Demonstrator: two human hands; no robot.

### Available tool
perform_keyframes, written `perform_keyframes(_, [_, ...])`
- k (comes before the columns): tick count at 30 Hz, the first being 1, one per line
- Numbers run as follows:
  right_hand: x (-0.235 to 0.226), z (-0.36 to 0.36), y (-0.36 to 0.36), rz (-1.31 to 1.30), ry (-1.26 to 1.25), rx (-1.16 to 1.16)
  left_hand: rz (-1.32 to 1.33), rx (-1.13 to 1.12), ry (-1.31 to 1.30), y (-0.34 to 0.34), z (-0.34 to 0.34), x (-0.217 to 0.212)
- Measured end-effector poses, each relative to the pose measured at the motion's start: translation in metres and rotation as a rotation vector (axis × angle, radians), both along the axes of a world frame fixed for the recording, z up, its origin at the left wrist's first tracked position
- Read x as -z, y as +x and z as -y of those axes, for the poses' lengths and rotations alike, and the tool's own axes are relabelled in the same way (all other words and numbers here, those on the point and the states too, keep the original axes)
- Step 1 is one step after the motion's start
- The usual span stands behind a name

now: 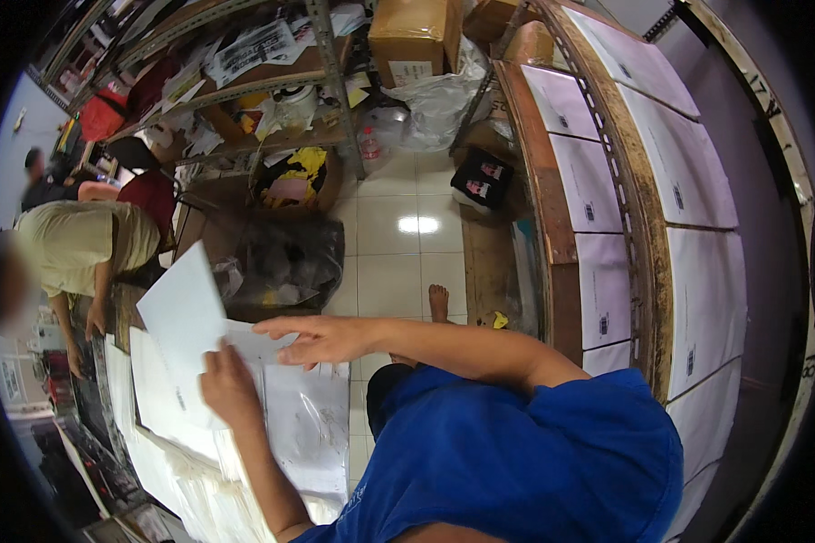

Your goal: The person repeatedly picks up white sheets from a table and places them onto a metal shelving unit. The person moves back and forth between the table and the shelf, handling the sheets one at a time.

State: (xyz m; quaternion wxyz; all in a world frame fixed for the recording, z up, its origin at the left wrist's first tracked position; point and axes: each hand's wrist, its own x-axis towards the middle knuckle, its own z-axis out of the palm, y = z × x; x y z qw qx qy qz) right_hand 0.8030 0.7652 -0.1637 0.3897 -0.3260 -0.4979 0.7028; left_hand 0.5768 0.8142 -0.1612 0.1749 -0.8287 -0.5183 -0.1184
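A white paper sheet [185, 312] with small dark print is raised at a tilt above the table. My left hand [229, 387] grips its near edge, fingers curled and knuckles showing. My right hand [312, 340] reaches across beside the sheet's right edge, its fingers stretched out and holding nothing. Below both hands lie stacked white sheets [158, 396], with a thick, uneven pile of paper edges [204, 493] nearer to me. To their right a clear plastic cover [308, 425] lies over a white surface.
At left, another person [91, 240] in a pale shirt leans over a dark table. A rack [638, 190] with rows of white printed sheets stands at right. Ahead are cluttered shelves [244, 86], a cardboard box [414, 41], a plastic bottle [369, 145] and a folded black garment [482, 178].
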Motion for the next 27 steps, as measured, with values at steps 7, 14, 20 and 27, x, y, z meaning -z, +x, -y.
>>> perform_keyframes(7, [0.038, 0.010, 0.056, 0.355, 0.051, 0.386, 0.373, 0.316, -0.384, 0.141, 0.049, 0.024])
perform_keyframes(14, [0.061, 0.091, 0.237, 0.598, -0.042, 0.903, 0.600, 0.824, -0.679, 0.208, 0.088, 0.039])
perform_keyframes(20, [0.100, 0.177, 0.413, 0.814, -0.273, 1.489, 0.522, 0.576, -0.967, 0.218, 0.094, 0.125])
perform_keyframes(27, [0.207, 0.307, 0.642, 1.434, -0.497, 1.625, 0.333, 0.352, -1.237, 0.217, 0.117, 0.237])
